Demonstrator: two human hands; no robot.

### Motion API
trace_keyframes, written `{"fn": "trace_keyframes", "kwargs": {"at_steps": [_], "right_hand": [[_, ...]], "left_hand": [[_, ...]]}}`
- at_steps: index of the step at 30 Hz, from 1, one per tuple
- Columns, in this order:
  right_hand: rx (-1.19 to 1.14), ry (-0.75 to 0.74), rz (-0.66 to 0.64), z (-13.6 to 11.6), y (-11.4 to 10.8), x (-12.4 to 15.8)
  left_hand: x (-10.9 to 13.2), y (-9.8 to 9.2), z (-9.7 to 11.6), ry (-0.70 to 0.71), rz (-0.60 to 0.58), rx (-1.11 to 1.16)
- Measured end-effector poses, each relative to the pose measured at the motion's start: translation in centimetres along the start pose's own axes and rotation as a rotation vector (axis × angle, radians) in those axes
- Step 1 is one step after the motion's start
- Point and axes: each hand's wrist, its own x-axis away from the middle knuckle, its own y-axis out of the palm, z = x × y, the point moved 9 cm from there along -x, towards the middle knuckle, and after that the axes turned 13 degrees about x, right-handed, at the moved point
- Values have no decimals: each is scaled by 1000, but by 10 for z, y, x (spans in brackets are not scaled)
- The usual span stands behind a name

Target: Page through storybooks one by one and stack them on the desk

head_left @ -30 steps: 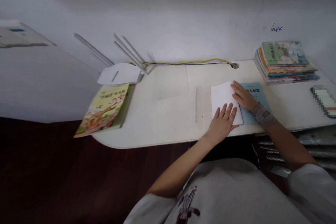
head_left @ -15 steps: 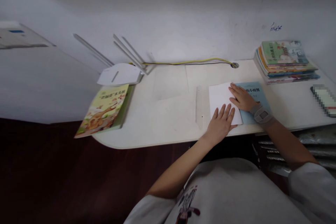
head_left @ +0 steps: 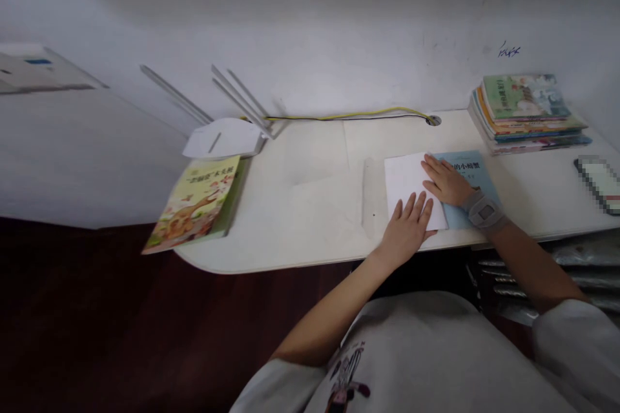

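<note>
A blank white page [head_left: 407,177] lies over the left part of a blue book [head_left: 469,174] near the desk's front edge. Whether the page is a loose sheet or the book's opened cover, I cannot tell. My left hand [head_left: 407,224] rests flat on the lower part of the page, fingers spread. My right hand [head_left: 448,182], below a grey wristband [head_left: 484,211], lies across the page's right edge, its fingertips on the white paper and its palm over the blue cover. Part of the cover's printed title is hidden under that hand.
At the left end stands a white router [head_left: 223,137] with tilted antennas, and a yellow-green picture book [head_left: 196,203] overhangs the desk edge. A yellow cable [head_left: 358,113] runs to a hole. Stacked books [head_left: 527,116] and a phone [head_left: 600,184] are at the right.
Both hands keep nearly the same place on the paper and the blue book. The view has shifted very slightly; nothing else has visibly moved.
</note>
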Motion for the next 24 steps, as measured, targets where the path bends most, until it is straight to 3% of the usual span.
{"fn": "trace_keyframes", "kwargs": {"at_steps": [9, 16, 24], "right_hand": [[11, -7, -19, 0, 1, 0], [64, -15, -16, -3, 1, 1], [-84, 50, 14, 7, 3, -1]], "left_hand": [[-2, 4, -1, -1, -45, 7], [2, -2, -1, 7, 6, -18], [-3, -14, 27, 241, 61, 9]]}}
